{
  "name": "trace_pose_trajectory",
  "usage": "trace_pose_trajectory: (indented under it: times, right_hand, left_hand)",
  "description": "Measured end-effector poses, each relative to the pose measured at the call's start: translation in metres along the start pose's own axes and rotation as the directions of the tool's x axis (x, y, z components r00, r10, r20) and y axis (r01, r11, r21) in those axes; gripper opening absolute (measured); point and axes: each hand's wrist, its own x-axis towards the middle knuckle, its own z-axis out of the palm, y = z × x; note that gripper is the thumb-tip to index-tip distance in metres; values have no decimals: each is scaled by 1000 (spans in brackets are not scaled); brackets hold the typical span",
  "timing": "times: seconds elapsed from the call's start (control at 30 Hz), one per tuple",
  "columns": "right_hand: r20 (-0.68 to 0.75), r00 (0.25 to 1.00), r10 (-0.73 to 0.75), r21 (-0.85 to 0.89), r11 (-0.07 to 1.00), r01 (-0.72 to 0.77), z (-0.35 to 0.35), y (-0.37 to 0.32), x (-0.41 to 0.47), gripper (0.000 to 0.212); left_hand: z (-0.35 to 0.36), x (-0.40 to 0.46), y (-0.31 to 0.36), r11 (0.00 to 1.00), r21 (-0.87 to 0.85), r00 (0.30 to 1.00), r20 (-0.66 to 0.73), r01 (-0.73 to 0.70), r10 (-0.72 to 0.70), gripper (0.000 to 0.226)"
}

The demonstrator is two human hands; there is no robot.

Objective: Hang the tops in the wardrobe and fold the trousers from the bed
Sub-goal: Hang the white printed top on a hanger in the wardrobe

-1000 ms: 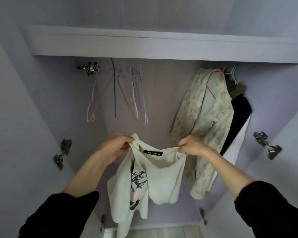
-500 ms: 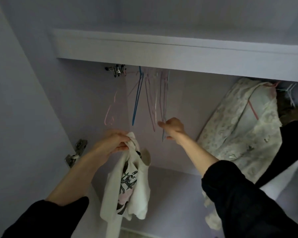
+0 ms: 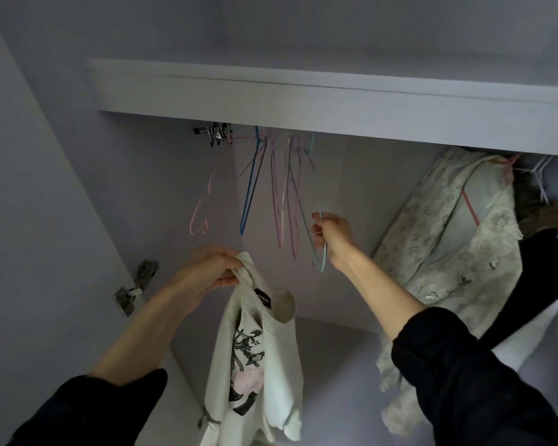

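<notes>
Head view looked up into the open wardrobe [image 3: 303, 101], its pale shelf board running across the top and the lilac side walls falling away below. To your right a floral cream garment [image 3: 458, 239] hung on a pink hanger, with a dark garment [image 3: 541, 284] just behind it. Your two arms reached in from below, both in black sleeves pushed back from the forearms.

The white top [image 3: 264, 365], printed with a grey and pink graphic, hung limp from your left hand and dangled low in the middle of the wardrobe, not yet on any hanger. Its neck opening with a black label sagged just right of your knuckles.

A row of empty wire hangers [image 3: 281, 194], pink, blue and lilac, hung under the shelf board; the rail itself was hidden.

Your left hand [image 3: 207, 272] was clenched on a bunched fold of the top at the shoulder seam, fingers curled round the cloth. Your right hand [image 3: 332, 236] was raised higher, fingers closed round a light blue hanger [image 3: 322, 252] at the right end of the row, its lower bend poking out under your wrist. A metal door hinge [image 3: 136, 288] sat on the left wall.
</notes>
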Motion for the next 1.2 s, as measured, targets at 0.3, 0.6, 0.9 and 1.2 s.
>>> trace_pose_trajectory:
  times: [0.3,0.6,0.9,1.2]
  right_hand:
    - [-120,983,-140,103,983,153,-32,-1,-11,31]
    - [-243,969,-55,69,995,74,-81,19,-33,17]
    - [-391,897,-206,56,968,246,-157,92,-80,39]
    - [-325,945,17,-67,997,-42,-183,114,-80,32]
  left_hand:
    - [19,-15,1,997,67,999,15,-39,39,17]
    - [39,-22,-8,991,118,997,55,-56,50,17]
    - [60,-21,-31,990,140,999,46,-4,-3,17]
    - [65,-9,-56,990,116,997,-10,75,-74,15]
